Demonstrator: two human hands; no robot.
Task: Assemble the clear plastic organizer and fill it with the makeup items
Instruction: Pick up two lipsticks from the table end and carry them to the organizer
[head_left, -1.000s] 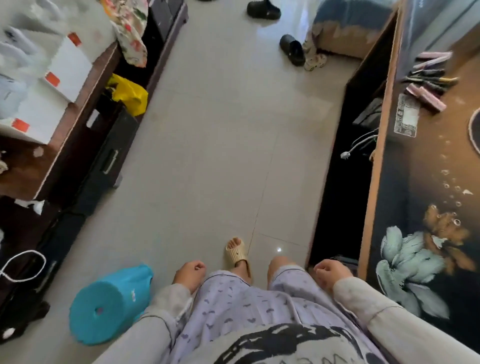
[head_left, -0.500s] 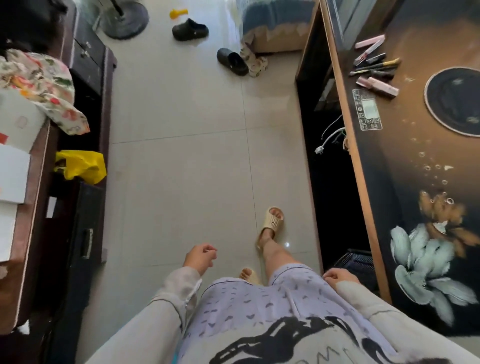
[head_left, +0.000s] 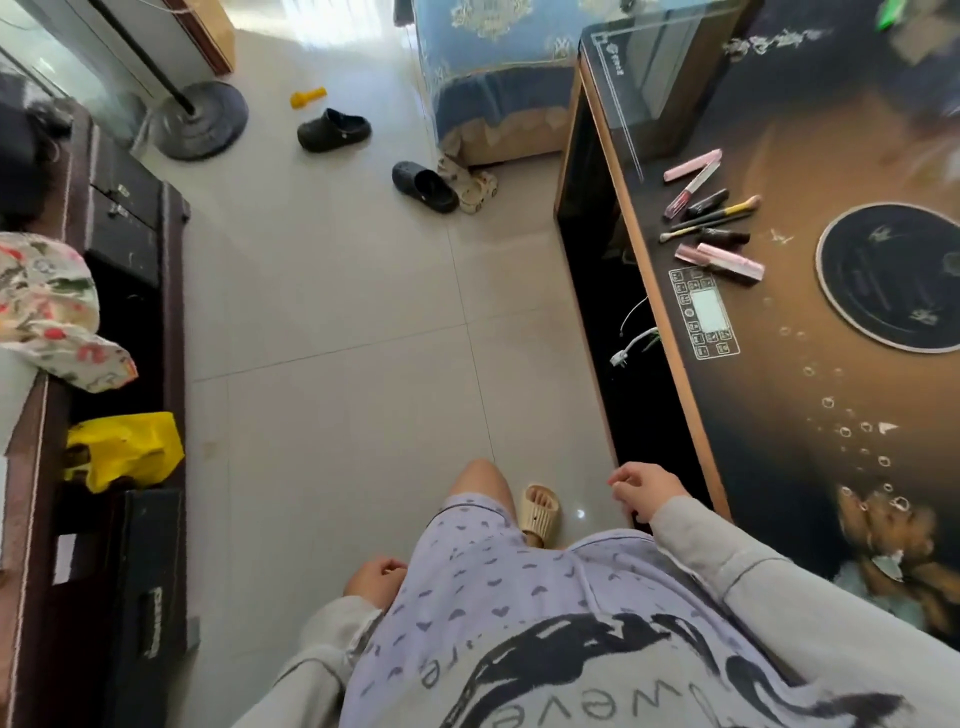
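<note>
Several makeup items (head_left: 711, 223) lie in a loose cluster on the dark glass-topped table (head_left: 810, 415) at the right: pink tubes, dark tubes and brushes. No clear organizer shows in the view. My right hand (head_left: 647, 488) hangs at the table's near left edge, fingers loosely curled, holding nothing. My left hand (head_left: 374, 577) rests beside my hip, partly behind my shorts, fingers curled in with nothing in them.
A round black burner (head_left: 893, 275) and a control panel (head_left: 704, 314) are set into the tabletop. Dark cabinets (head_left: 130, 364) with a yellow bag (head_left: 127, 449) line the left. Black clogs (head_left: 332, 130), a fan base (head_left: 200, 119) and a bed (head_left: 498, 67) stand farther along the tiled floor.
I have walked forward along the table, so the makeup items come nearer. My right hand swung forward and up; my left hand dropped back beside my hip.
</note>
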